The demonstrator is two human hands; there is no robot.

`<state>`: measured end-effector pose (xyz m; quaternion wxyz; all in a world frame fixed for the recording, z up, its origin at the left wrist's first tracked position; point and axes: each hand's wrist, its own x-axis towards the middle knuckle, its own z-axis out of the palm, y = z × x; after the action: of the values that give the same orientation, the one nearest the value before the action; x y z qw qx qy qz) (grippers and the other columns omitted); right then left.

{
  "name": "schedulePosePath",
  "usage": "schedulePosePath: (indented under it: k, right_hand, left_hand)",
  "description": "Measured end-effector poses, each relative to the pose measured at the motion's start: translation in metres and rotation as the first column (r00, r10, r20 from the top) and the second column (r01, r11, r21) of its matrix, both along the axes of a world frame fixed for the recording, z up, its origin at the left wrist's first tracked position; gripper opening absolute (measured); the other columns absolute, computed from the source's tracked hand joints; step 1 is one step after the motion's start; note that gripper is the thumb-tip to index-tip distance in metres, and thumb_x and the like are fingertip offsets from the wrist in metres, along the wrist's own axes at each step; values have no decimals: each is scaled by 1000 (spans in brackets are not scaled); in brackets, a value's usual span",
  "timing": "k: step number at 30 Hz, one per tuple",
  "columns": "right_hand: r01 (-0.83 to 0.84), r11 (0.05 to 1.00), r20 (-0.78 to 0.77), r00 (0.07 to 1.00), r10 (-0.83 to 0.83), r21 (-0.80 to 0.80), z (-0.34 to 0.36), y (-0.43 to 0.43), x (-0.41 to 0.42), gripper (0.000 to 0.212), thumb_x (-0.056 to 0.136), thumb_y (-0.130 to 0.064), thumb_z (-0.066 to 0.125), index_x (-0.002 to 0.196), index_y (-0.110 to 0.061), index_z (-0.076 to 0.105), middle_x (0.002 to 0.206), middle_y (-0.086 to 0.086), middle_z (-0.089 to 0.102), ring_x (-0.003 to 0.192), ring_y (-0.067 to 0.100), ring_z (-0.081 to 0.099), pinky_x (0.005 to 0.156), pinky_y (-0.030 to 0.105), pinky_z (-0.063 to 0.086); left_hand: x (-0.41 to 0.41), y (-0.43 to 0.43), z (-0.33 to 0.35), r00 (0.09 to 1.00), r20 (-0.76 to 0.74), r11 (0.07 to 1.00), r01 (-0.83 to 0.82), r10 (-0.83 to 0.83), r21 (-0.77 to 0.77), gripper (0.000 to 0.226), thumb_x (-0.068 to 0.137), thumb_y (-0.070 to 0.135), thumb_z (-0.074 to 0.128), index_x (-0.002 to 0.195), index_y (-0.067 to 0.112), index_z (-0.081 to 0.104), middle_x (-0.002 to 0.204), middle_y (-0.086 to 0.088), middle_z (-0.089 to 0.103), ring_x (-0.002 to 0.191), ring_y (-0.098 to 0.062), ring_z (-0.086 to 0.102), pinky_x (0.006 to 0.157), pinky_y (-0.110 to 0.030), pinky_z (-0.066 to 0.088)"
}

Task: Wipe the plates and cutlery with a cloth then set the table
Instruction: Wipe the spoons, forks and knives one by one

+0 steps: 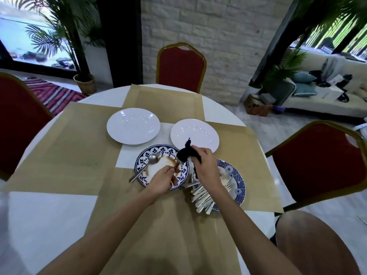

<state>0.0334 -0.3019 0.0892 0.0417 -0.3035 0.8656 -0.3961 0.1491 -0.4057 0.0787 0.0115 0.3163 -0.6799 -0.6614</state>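
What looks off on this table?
The blue floral plate under the left hand, which pinches a utensil, carries a brown smear. Cutlery is heaped on the second patterned plate, handles hanging past its rim.

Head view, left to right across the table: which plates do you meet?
Left white plate → stained blue-patterned plate → right white plate → blue plate under the cutlery pile.

Two plain white plates [133, 126], two blue-and-white floral-patterned plates [145, 158], black cloth [185, 154], tan placemats [75, 139], red chairs [181, 68]
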Motion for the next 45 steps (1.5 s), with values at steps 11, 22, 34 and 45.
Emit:
schedulePosePath:
  k: [11,22,34,45]
  right_hand:
    - [-106,957,-440,870,221,270,0,-15,16,38,72,1,76,107,-13,70,111,15,61,78,43,53,49,43,54]
    - [-55,877,-557,753,351,478,7,5,15,67,49,9,82,110,-17,70,104,14,62,69,33,54,39,32,47]
    - [-62,809,-572,675,466,585,9,18,15,64,46,9,80,106,-10,71,104,16,63,67,35,56,38,32,50]
    - [-71,769,-564,638,525,635,13,22,13,64,53,0,83,113,-14,70,112,14,63,78,33,59,52,34,54]
  left_hand:
    - [15,7,11,990,-121,997,-79,78,-4,29,103,16,31,85,11,53,53,3,33,45,-9,27,39,-19,20]
    - [14,0,24,988,-151,999,-34,34,4,31,104,17,29,83,13,51,52,4,26,45,-9,20,42,-20,15]
    - [21,1,22,996,-86,999,31,-32,-9,30,104,17,29,88,8,53,50,4,27,40,-7,23,39,-20,17]
    - [21,1,16,996,-66,997,69,-66,30,33,104,18,30,88,10,58,48,6,28,39,-6,23,40,-20,17]
